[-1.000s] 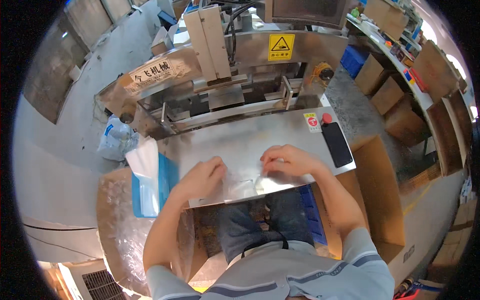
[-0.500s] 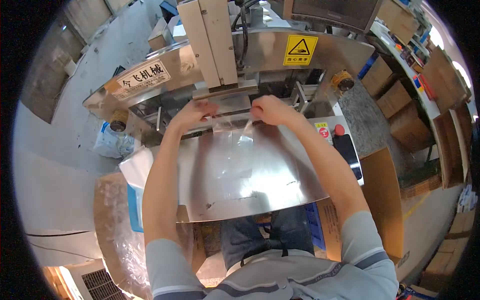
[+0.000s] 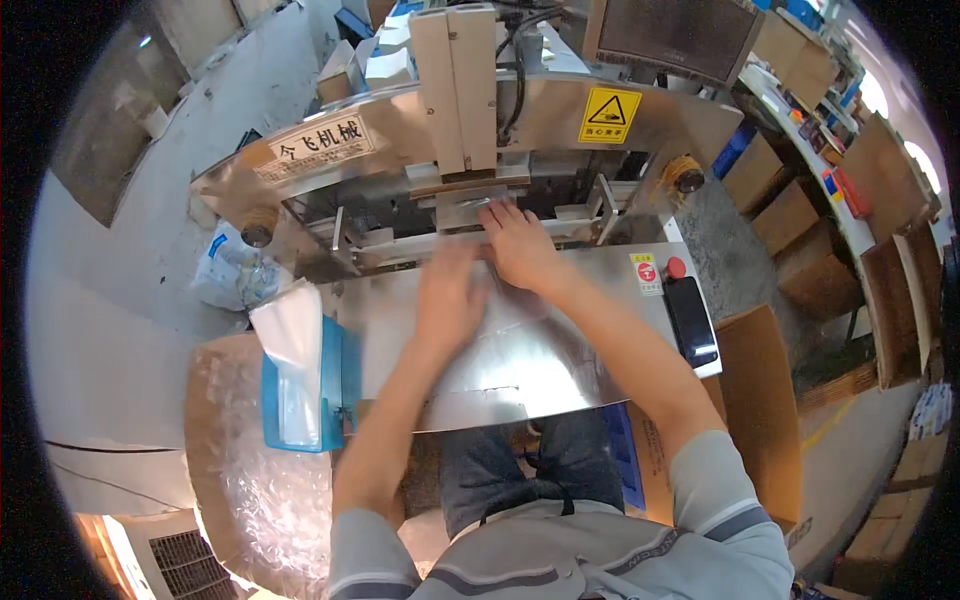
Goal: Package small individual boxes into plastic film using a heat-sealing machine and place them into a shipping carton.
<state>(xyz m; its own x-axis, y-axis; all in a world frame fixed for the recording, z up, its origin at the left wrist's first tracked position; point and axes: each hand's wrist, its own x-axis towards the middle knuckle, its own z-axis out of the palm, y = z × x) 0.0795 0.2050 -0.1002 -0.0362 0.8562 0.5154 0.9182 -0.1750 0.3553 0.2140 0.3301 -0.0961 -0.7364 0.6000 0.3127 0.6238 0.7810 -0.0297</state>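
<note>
Item: clear thin plastic bag (image 3: 520, 300), lying flat on the far part of the shiny steel table (image 3: 560, 370), right at the mouth of the grey metal sealing machine (image 3: 400, 190). It is hard to make out against the glare; only creases and reflections show.

Right hand (image 3: 518, 250): flat, fingers spread forward, palm pressing down on the far edge of the bag beside the machine's slot. It pins rather than pinches.

Left hand (image 3: 448, 295): blurred, just left of and nearer than the right, palm down over the film; whether its fingers are together or spread cannot be told.

Handling, as judged: very light, limp, slick on polished steel, prone to wrinkle and slide. Best taken at the two open-end corners and kept taut; a flat palm holds it in place.

Containers:
- blue plastic bin (image 3: 335, 385), at the near left edge of the table, holding an upright stack of clear and white plastic bags (image 3: 290, 350).
- brown cardboard carton (image 3: 760, 410), near right, beside the table; contents not visible.
- open brown cardboard boxes (image 3: 790, 215), far right along the wall; contents too small to tell.
- bubble wrap sheet (image 3: 250, 470) over a surface at near left.

Fittings: red round button (image 3: 677, 268) and black oblong panel (image 3: 692, 320) on the right of the table; yellow triangular warning label (image 3: 610, 112) on the machine's hood.
</note>
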